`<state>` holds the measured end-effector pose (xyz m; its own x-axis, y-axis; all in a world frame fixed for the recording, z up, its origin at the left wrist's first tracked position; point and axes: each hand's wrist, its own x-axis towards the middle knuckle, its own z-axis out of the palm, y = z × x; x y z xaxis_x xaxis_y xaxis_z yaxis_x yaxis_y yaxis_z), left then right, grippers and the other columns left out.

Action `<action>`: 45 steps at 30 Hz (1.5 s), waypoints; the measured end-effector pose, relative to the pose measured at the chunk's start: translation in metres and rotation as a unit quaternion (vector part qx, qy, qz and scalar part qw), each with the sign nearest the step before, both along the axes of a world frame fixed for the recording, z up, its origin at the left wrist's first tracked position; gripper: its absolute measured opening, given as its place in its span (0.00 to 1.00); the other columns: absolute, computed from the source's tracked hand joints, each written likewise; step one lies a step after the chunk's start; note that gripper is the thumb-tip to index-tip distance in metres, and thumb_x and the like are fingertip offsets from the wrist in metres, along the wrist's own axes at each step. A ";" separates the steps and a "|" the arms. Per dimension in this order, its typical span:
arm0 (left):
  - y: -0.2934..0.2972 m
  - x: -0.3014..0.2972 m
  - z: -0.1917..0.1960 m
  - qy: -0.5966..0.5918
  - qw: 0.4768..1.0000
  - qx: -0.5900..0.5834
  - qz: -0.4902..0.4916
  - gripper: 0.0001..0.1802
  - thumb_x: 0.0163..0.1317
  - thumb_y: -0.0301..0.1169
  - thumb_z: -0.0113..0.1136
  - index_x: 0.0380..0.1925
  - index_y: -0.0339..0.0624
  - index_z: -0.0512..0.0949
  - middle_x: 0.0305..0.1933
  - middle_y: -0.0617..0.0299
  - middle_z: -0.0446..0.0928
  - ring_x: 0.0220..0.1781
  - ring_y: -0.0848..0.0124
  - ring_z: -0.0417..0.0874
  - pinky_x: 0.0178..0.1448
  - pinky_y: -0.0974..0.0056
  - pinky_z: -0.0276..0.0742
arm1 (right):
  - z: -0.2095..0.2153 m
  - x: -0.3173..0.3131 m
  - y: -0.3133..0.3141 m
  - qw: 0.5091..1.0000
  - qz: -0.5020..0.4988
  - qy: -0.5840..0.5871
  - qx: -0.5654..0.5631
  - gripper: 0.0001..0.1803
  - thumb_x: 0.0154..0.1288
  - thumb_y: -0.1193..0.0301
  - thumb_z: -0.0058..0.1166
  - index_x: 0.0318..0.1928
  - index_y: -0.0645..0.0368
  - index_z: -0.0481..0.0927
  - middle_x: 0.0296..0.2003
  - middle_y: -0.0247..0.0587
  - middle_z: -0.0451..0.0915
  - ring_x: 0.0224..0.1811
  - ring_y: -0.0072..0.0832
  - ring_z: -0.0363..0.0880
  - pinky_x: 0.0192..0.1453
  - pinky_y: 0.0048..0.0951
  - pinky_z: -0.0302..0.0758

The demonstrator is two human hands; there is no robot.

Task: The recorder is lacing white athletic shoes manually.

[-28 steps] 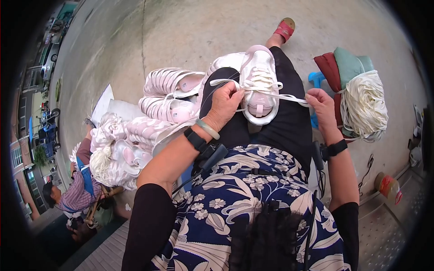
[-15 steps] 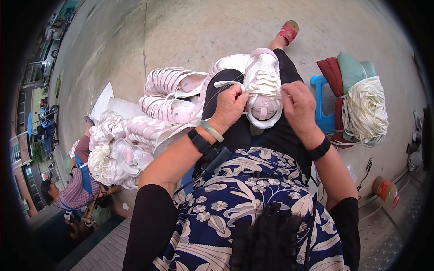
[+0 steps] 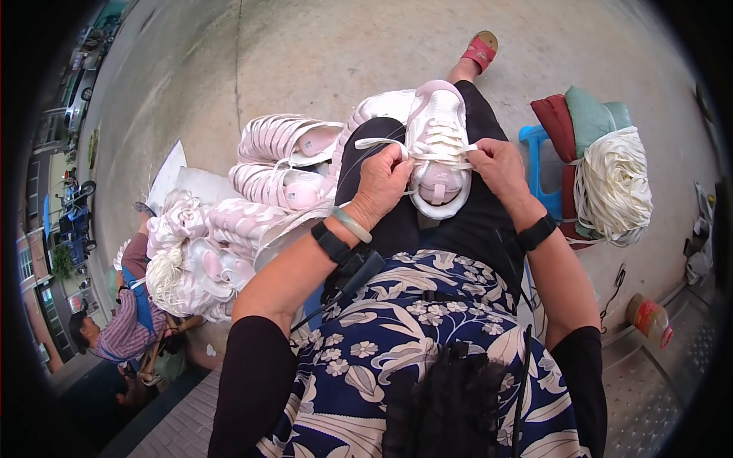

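A white and pale pink sneaker (image 3: pixel 440 114) rests on my lap, its heel opening toward me and its toe pointing away. White shoelace (image 3: pixel 443 137) crosses its front in several rows. My left hand (image 3: pixel 383 179) pinches the lace at the sneaker's left side, and a loose loop sticks out past the fingers. At the right side, my right hand (image 3: pixel 498 169) pinches the other part of the lace between thumb and forefinger. The lace runs across the top of the tongue between both hands.
Stacked pink-white shoe uppers (image 3: pixel 286 141) lie to my left, with a heap of more uppers (image 3: pixel 221 259) nearer. On my right, a bundle of white laces (image 3: pixel 615 187) hangs by cushions on a blue stool (image 3: pixel 540 172). A plastic bottle (image 3: pixel 649 319) lies lower right. Another person (image 3: pixel 130 328) sits far left.
My right hand has come down onto the lace at the sneaker's right side, its fingers now pinched. My left hand keeps its grip. The whole view has shifted slightly.
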<state>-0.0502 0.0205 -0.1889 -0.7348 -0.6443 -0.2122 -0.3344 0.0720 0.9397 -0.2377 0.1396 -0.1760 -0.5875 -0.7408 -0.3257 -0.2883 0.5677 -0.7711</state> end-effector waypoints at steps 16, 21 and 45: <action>0.003 0.002 0.006 0.014 1.000 0.004 0.010 0.08 0.61 0.26 0.54 0.24 0.38 0.70 0.24 0.68 0.72 0.26 0.84 0.71 0.30 0.76 0.71 | 0.026 0.014 -0.014 0.891 0.176 0.315 -0.275 0.14 0.44 0.70 0.55 0.37 0.54 0.77 0.32 0.35 0.74 0.37 0.34 0.72 0.41 0.35 0.64; 0.001 0.004 0.001 0.018 0.999 0.029 0.008 0.08 0.62 0.27 0.54 0.24 0.38 0.70 0.23 0.69 0.72 0.26 0.84 0.71 0.29 0.76 0.71 | 0.036 0.039 -0.045 0.838 0.264 0.405 -0.253 0.08 0.47 0.71 0.53 0.32 0.53 0.77 0.28 0.32 0.72 0.39 0.30 0.71 0.46 0.38 0.60; 0.000 0.003 0.005 0.012 0.998 0.048 0.043 0.08 0.62 0.28 0.52 0.24 0.39 0.70 0.22 0.67 0.73 0.22 0.82 0.74 0.27 0.75 0.73 | 0.054 0.035 -0.040 0.938 0.052 0.194 -0.284 0.06 0.56 0.74 0.46 0.28 0.64 0.75 0.19 0.45 0.75 0.24 0.34 0.77 0.30 0.32 0.72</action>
<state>-0.0474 0.0209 -0.1841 -0.6837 -0.6826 -0.2580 -0.3120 -0.0462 0.9490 -0.2029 0.0995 -0.1220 -0.4955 -0.7895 0.3623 -0.6412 0.0511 -0.7657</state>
